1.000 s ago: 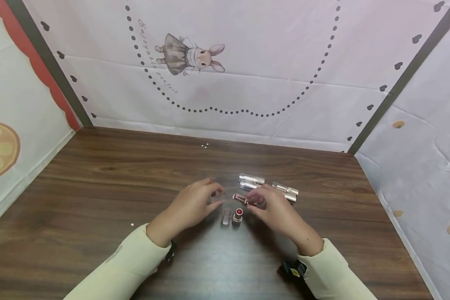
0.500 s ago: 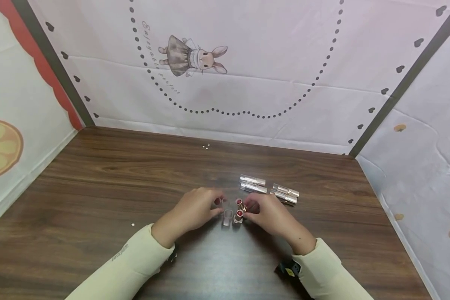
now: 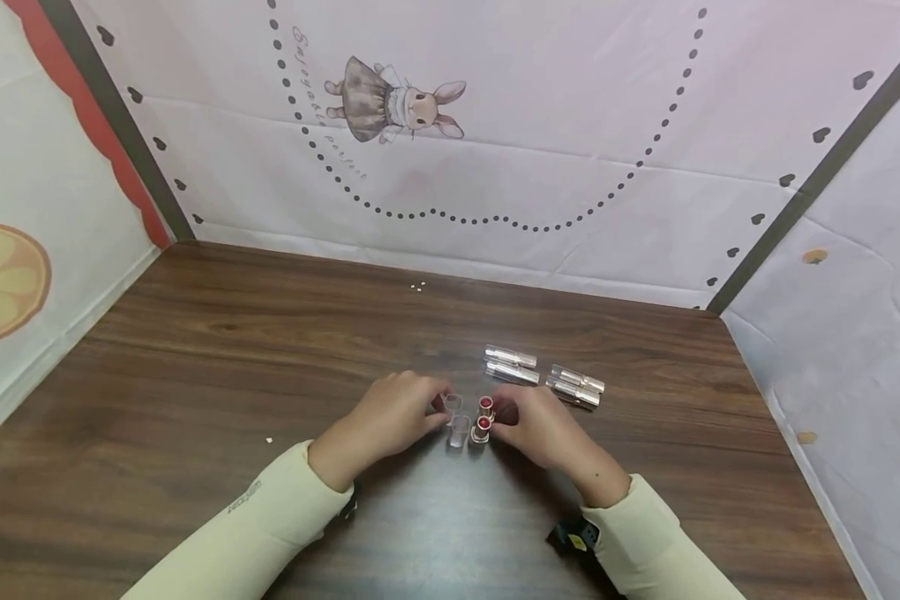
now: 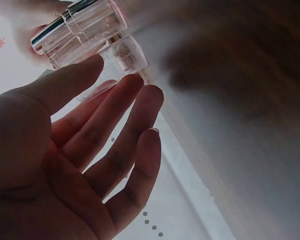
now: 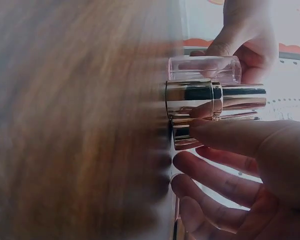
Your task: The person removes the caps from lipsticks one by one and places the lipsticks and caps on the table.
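Observation:
Two lipsticks with red tips stand upright side by side, a nearer lipstick (image 3: 482, 427) and a farther lipstick (image 3: 486, 406). To their left are two clear caps, a nearer cap (image 3: 459, 432) and a farther cap (image 3: 454, 406), both upright. My left hand (image 3: 392, 414) has thumb and index finger around the farther cap (image 4: 127, 54); the other fingers are loosely bent. With thumb and fingers, my right hand (image 3: 538, 425) pinches the farther lipstick's shiny base (image 5: 182, 136), beside the nearer lipstick (image 5: 190, 94). Its fingertips are partly hidden behind the lipstick.
Beyond the right hand lie several capped silvery tubes, a left pair (image 3: 512, 365) and a right pair (image 3: 575, 387). Small white bits (image 3: 417, 287) lie near the back, and another white bit (image 3: 268, 440) at left. Printed cloth walls (image 3: 540, 125) enclose the wooden table (image 3: 270, 333).
The right hand has moved left and nearer, turning the tilted lipstick upright and standing it behind the other one. The left hand has brought its clear cap slightly right, behind the nearer cap.

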Available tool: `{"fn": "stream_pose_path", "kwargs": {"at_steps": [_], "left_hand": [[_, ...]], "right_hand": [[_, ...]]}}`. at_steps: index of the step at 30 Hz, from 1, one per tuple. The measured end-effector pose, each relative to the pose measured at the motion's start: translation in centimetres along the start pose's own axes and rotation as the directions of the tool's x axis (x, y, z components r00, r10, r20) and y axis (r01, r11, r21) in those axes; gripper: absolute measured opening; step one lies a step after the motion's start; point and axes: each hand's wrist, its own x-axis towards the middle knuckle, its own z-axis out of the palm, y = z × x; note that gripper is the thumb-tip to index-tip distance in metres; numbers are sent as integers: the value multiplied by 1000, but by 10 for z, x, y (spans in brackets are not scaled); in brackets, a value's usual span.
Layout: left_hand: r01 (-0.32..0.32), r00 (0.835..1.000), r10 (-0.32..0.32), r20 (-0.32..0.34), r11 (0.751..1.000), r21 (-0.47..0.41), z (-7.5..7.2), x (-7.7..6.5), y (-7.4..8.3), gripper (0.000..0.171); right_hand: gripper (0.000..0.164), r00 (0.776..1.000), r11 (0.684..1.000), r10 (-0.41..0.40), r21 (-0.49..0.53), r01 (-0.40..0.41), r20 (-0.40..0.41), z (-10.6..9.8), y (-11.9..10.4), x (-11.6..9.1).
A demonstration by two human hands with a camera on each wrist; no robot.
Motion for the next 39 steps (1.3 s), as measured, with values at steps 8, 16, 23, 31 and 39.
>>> {"fn": "stream_pose_path", "kwargs": {"at_steps": [8,16,23,31,39], "left_hand": [[-8,1000,8,2,1000,-2,-4,-1,3,29],[-23,1000,23,1,1000,0,-10,-6,4,39],[-27,999,26,-29,1000,-8,-13,-6,5,30],[-40,998,39,-45,999,-23,-10,-5,6,23],[-66,996,64,-67,998,-19,-10,-5,8,22]], "right_hand": [[18,1000,1000,6,-20,-6,5,-2,0,-1],[28,1000,1000,2,15,-2,26,-6,-1,-4],[23,1000,1000,-11,18,11,-6,-6,-2,-4],[17,1000,999,-2,48,3,-18,-3,-3,-3],[16,1000,999,14,46,-14,-15,-4,-3,-3]]}}
